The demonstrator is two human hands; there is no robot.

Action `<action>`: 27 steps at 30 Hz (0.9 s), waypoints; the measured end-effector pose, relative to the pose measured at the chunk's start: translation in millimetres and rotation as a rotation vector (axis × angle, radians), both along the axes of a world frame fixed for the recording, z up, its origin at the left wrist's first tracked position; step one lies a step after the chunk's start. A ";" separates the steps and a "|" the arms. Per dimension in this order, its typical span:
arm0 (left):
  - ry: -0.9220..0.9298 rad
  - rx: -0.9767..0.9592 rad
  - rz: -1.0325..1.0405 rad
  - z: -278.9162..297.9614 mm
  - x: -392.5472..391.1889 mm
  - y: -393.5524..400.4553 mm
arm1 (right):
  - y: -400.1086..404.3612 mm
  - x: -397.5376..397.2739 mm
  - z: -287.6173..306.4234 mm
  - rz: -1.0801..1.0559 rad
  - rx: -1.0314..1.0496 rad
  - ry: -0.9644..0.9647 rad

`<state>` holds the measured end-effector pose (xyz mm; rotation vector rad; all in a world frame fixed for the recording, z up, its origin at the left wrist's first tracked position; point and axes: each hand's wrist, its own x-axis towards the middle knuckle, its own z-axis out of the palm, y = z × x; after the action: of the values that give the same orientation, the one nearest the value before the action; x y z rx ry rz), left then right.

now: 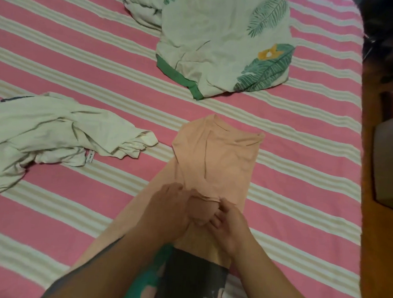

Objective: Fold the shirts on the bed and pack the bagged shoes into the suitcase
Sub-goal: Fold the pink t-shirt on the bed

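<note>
At the left edge of the pink and cream striped bed [305, 136], a crumpled white cotton shirt [55, 132] lies in a loose heap, with a small label showing at its near right side. Right of it and well apart, near the middle of the bed, a peach-coloured soft knit shirt [218, 156] lies long and narrow, its sides already folded in and its neckline at the far end. Both hands meet on its near part. The left hand [167, 209] has its fingers curled into a bunched fold of the peach fabric, gripping it. Just beside it, the right hand [229, 223] pinches the same bunch from the right side with bent fingers. Below the hands a dark and teal patterned cloth [190, 283] lies over the shirt's near end. Farther off, right of centre, lies a rumpled white quilt with a green leaf print [219, 43].
</note>
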<state>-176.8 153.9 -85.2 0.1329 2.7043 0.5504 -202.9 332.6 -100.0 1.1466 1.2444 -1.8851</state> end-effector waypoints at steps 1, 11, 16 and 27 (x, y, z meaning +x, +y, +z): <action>0.035 -0.037 -0.002 -4.4 -5.5 -4.8 | -0.4 1.8 -2.2 0.066 0.057 0.018; 0.027 -0.308 -0.495 -14.1 -76.3 7.3 | -4.9 20.7 -26.0 0.431 0.277 0.200; -0.053 -0.165 -0.209 -0.9 -83.6 13.4 | -15.7 33.3 -17.9 0.283 0.486 0.318; -0.138 -0.090 -0.081 -25.0 -40.0 14.5 | -36.8 61.0 -31.3 0.287 0.627 0.378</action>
<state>-216.8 168.4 -110.2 0.1737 2.5715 0.3982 -141.9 295.9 -131.4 0.8415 2.1893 -1.5739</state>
